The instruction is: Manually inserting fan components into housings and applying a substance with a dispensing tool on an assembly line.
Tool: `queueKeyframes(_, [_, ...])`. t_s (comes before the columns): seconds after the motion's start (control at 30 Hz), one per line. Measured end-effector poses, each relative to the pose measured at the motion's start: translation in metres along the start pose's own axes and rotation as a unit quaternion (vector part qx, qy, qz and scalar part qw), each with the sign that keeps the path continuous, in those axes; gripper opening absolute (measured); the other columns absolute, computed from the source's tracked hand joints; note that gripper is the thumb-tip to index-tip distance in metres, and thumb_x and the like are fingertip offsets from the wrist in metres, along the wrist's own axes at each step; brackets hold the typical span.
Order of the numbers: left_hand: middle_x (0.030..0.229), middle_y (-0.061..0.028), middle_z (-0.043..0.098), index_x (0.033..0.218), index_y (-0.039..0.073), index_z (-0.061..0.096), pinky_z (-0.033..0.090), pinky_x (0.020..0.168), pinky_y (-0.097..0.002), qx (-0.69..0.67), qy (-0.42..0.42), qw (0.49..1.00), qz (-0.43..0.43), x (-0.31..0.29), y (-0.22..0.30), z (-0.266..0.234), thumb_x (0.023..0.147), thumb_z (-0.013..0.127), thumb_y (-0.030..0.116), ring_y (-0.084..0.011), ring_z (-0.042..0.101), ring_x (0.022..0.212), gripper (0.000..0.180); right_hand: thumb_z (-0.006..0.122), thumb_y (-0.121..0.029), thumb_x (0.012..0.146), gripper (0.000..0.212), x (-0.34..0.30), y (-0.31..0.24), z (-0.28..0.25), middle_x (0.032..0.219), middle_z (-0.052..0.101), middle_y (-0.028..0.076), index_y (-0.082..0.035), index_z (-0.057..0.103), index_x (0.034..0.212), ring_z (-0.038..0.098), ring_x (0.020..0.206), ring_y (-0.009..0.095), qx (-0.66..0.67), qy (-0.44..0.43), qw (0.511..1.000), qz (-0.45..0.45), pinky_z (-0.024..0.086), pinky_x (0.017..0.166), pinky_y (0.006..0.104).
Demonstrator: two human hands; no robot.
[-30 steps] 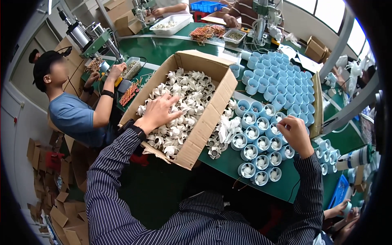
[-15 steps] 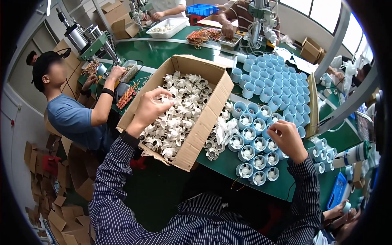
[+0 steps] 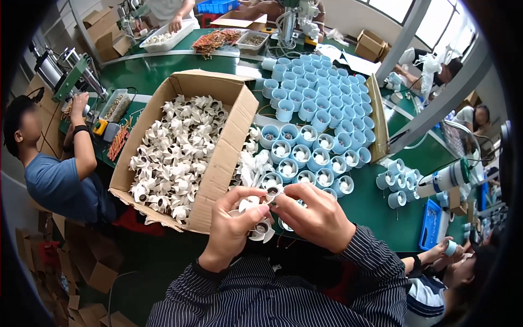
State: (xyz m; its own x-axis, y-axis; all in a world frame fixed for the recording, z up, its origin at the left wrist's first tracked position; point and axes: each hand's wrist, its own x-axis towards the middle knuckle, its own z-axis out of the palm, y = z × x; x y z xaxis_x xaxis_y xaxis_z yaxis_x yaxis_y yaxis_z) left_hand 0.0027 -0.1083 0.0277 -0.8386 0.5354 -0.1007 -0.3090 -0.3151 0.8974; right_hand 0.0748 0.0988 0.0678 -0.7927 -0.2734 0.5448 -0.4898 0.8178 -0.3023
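Small white fan impellers (image 3: pixel 262 231) are in my left hand (image 3: pixel 230 228), its fingers closed around them in front of the box. My right hand (image 3: pixel 317 215) meets it there, thumb and fingers pinching one impeller (image 3: pixel 272 192) whose dark round hub faces up. Just left of my hands, an open cardboard box (image 3: pixel 224 155) holds a heap of similar impellers (image 3: pixel 177 158). Beyond my right hand stand rows of light blue round housings (image 3: pixel 321 117). The nearer ones have white impellers inside; those farther back look hollow.
A crumpled white plastic bag (image 3: pixel 255 166) lies between box and housings. More housings (image 3: pixel 397 180) and a blue tray (image 3: pixel 430 223) are at right. A co-worker in blue (image 3: pixel 62 180) works at a press on the left; another person's hands (image 3: pixel 444 250) are at lower right.
My left hand has come out from over the box with impellers in it. My right hand has moved from above the housings to meet it. The view has shifted rightward.
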Motion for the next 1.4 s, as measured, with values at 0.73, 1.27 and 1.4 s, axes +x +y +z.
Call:
queueKeyframes(0.73, [0.104, -0.0128, 0.075, 0.124, -0.005, 0.069, 0.063, 0.075, -0.0310, -0.083, -0.002, 0.992, -0.097, 0.038, -0.049, -0.020, 0.098, 0.075, 0.000, -0.0189, 0.077, 0.083, 0.027, 0.073, -0.010, 0.097, 0.013, 0.041, 0.207, 0.062, 0.096, 0.071, 0.017, 0.003, 0.071, 0.100, 0.070, 0.088, 0.032, 0.049, -0.052, 0.948, 0.312, 0.054, 0.078, 0.0408])
queueKeyframes(1.27, [0.098, -0.0133, 0.078, 0.123, -0.003, 0.068, 0.063, 0.070, -0.0290, -0.074, 0.010, 0.992, -0.099, 0.042, -0.054, -0.022, 0.099, 0.076, 0.005, -0.0172, 0.077, 0.080, 0.027, 0.077, -0.012, 0.091, 0.011, 0.044, 0.209, 0.075, 0.093, 0.074, 0.013, -0.003, 0.079, 0.098, 0.069, 0.087, 0.033, -0.110, -0.087, 0.976, 0.167, 0.055, 0.080, 0.0442])
queueKeyframes(1.4, [0.101, -0.0135, 0.077, 0.124, -0.002, 0.068, 0.062, 0.069, -0.0286, -0.077, 0.004, 0.992, -0.095, 0.049, -0.049, -0.016, 0.100, 0.076, 0.006, -0.0175, 0.077, 0.080, 0.027, 0.079, -0.014, 0.093, 0.013, 0.043, 0.205, 0.064, 0.091, 0.074, 0.011, -0.004, 0.080, 0.101, 0.068, 0.083, 0.029, -0.143, -0.059, 0.981, 0.116, 0.055, 0.077, 0.0416])
